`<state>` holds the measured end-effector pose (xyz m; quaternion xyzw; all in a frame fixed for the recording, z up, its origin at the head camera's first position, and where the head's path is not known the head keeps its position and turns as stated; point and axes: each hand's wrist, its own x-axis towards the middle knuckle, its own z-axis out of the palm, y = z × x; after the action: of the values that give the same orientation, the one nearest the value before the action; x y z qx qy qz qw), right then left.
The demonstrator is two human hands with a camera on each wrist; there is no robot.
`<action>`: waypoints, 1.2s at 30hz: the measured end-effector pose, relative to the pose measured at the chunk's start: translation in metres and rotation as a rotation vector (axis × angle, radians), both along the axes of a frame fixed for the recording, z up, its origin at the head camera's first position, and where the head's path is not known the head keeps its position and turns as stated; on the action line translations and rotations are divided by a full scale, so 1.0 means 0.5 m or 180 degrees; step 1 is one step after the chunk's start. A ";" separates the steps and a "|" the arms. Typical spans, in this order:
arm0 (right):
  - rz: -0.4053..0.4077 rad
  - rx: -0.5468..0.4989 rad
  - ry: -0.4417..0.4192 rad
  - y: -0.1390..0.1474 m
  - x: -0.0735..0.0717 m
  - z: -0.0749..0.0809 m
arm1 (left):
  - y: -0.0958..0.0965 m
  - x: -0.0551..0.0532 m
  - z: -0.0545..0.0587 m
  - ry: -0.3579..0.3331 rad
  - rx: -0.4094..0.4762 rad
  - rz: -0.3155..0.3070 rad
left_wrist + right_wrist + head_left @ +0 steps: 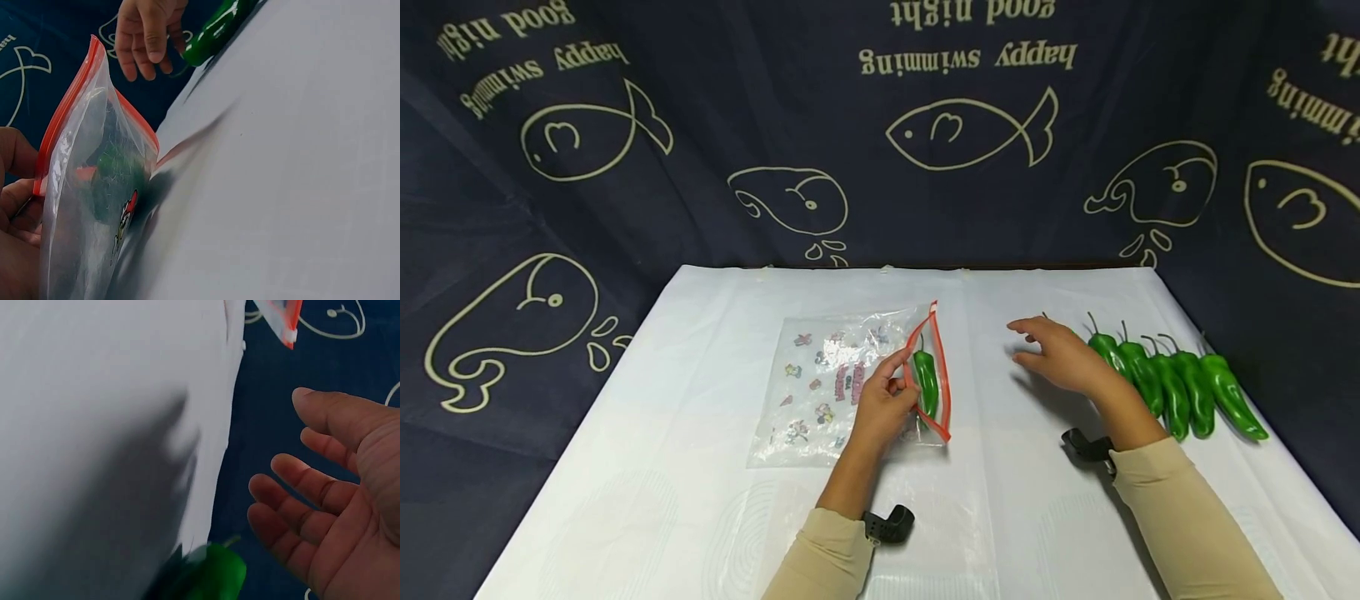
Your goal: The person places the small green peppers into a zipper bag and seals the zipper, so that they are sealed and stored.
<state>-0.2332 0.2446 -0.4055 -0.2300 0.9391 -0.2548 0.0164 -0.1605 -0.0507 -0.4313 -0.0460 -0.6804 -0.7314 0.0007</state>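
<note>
A clear zip bag [808,379] with a red zip edge and small printed figures lies on the white table, its mouth spread apart toward the right. My left hand [883,408] pinches the near lip of that mouth between thumb and fingers. Just inside the mouth shows a green pepper [927,383] with its stem pointing away from me. My right hand [1063,354] hovers over the table between the bag and a row of green peppers [1180,383]; its fingers are loosely extended and hold nothing. In the right wrist view a pepper [215,572] sits below the fingers.
Several peppers lie side by side near the right edge of the white table [700,350]. Dark blue cloth [820,100] with fish and whale drawings hangs behind the table. A flat transparent sheet [940,533] lies in front of the bag.
</note>
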 end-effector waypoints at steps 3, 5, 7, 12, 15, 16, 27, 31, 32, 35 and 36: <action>-0.0054 0.0074 0.0075 0.013 0.000 0.002 | 0.001 -0.012 -0.028 0.0018 -0.0035 0.0035; -0.0088 0.0134 0.0089 0.022 0.000 0.005 | 0.002 -0.020 -0.047 0.0025 -0.0043 0.0059; -0.0135 0.0181 0.0075 0.032 0.000 0.009 | 0.003 -0.021 -0.047 0.0012 -0.0019 0.0064; -0.0246 0.0228 0.0012 0.057 0.001 0.014 | 0.004 -0.022 -0.047 -0.0029 0.0016 0.0055; -0.0290 0.0229 -0.0023 0.068 0.002 0.014 | 0.004 -0.022 -0.046 -0.0075 0.0027 0.0057; -0.0305 0.0235 -0.0034 0.070 0.002 0.014 | 0.003 -0.021 -0.044 -0.0090 0.0042 0.0056; -0.0407 0.0354 -0.0039 0.085 0.005 0.005 | 0.000 -0.012 -0.022 -0.0122 0.0097 -0.0029; -0.0441 0.0364 -0.0036 0.093 0.006 0.002 | 0.002 -0.019 -0.040 -0.0110 0.0089 0.0025; -0.0449 0.0364 -0.0037 0.095 0.006 0.002 | 0.002 -0.021 -0.043 -0.0095 0.0074 0.0033; -0.0470 0.0362 -0.0077 0.099 0.008 0.003 | 0.002 -0.023 -0.049 -0.0055 0.0040 0.0039; -0.0476 0.0363 -0.0093 0.100 0.009 0.004 | 0.002 -0.023 -0.050 -0.0044 0.0038 0.0037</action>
<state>-0.2289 0.2944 -0.4037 -0.1543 0.9663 -0.2048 0.0242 -0.1718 -0.0495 -0.4560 -0.0370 -0.6763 -0.7357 0.0005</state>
